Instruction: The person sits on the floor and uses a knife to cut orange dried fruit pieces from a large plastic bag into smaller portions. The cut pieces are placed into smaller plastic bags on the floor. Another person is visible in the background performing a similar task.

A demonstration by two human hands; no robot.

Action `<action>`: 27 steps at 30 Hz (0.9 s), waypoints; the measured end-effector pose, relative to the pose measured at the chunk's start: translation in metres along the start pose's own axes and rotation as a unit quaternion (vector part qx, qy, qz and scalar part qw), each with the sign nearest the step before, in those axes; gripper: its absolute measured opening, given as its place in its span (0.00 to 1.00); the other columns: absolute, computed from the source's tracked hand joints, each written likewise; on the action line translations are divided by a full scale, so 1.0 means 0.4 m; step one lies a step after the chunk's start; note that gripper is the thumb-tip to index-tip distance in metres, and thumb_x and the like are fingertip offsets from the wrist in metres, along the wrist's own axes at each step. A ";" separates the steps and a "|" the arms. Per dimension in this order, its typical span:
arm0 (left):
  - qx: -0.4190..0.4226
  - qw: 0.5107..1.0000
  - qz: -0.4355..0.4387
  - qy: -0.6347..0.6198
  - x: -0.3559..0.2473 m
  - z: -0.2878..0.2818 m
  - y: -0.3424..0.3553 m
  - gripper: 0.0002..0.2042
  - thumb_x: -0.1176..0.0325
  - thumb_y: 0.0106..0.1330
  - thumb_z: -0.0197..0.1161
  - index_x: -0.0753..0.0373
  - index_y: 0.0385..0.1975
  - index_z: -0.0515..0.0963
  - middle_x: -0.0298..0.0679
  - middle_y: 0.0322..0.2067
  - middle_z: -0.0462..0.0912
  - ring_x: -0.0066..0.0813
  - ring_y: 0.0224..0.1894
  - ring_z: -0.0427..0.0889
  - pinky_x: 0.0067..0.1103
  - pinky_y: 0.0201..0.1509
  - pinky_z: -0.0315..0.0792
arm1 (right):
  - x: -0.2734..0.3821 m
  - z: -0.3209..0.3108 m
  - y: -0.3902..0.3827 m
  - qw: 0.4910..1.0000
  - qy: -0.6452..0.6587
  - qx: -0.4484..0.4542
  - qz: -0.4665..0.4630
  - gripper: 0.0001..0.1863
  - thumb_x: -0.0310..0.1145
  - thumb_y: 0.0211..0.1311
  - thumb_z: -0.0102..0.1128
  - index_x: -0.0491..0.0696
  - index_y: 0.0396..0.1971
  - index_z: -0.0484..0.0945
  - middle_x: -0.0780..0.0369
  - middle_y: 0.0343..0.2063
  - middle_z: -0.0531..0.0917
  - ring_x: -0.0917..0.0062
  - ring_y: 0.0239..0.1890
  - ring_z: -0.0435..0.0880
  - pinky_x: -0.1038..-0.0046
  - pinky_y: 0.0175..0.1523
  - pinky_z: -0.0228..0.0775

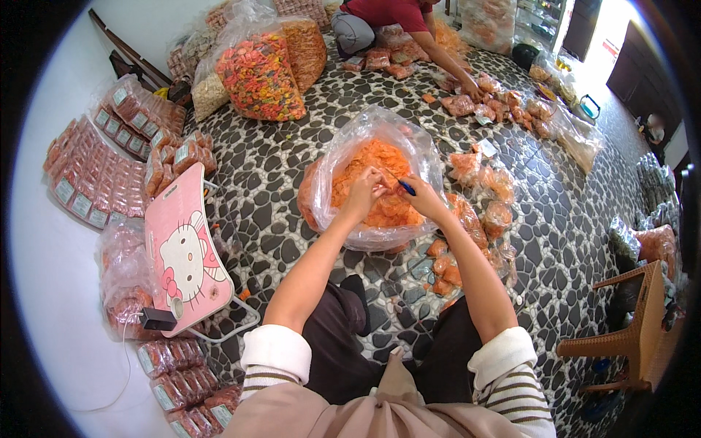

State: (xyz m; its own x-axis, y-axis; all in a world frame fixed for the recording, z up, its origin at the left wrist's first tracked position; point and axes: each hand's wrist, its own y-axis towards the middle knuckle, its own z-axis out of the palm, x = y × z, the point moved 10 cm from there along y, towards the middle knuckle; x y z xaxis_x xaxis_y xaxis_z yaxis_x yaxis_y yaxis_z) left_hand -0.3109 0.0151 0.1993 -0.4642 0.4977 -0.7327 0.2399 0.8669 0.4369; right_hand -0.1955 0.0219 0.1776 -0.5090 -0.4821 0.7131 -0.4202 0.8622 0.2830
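A large clear plastic bag (421,142) stands open on the floor between my knees and the room's middle, filled with thin orange chips (376,155). Above the chips, my left hand (367,191) has its fingertips drawn together in a pinch; whatever is between them is too small to make out. Close beside it, my right hand (426,198) is closed around a small blue-handled tool (407,187). A thin dark tip seems to point from the tool toward my left fingers, but its exact kind is unclear.
Small filled bags (499,219) lie right of the big bag. A pink folding table (171,219) and packed pouches (95,175) stand left. Another person (391,18) reaches toward packets (458,106) at the back. A bag of colourful snacks (259,77) stands back left, a brown plastic chair (628,328) right.
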 end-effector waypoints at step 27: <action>0.009 0.802 -0.429 -0.416 0.278 0.080 -0.091 0.15 0.60 0.59 0.59 0.65 0.38 0.69 0.39 0.37 0.71 0.30 0.38 0.76 0.23 0.44 0.75 | -0.204 0.099 -0.043 0.754 0.531 -0.082 0.378 0.09 0.35 0.59 0.53 0.43 0.32 0.70 0.63 0.26 0.75 0.83 0.18 0.68 0.84 0.17 0.57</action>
State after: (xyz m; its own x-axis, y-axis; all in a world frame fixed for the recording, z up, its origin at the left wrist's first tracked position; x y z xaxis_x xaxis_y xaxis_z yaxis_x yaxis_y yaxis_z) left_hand -0.3440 0.0396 0.0853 0.2632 -0.4428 -0.8571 0.1515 0.8964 -0.4166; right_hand -0.1766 0.0402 0.0893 0.3694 0.4782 0.7968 -0.1692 0.8777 -0.4483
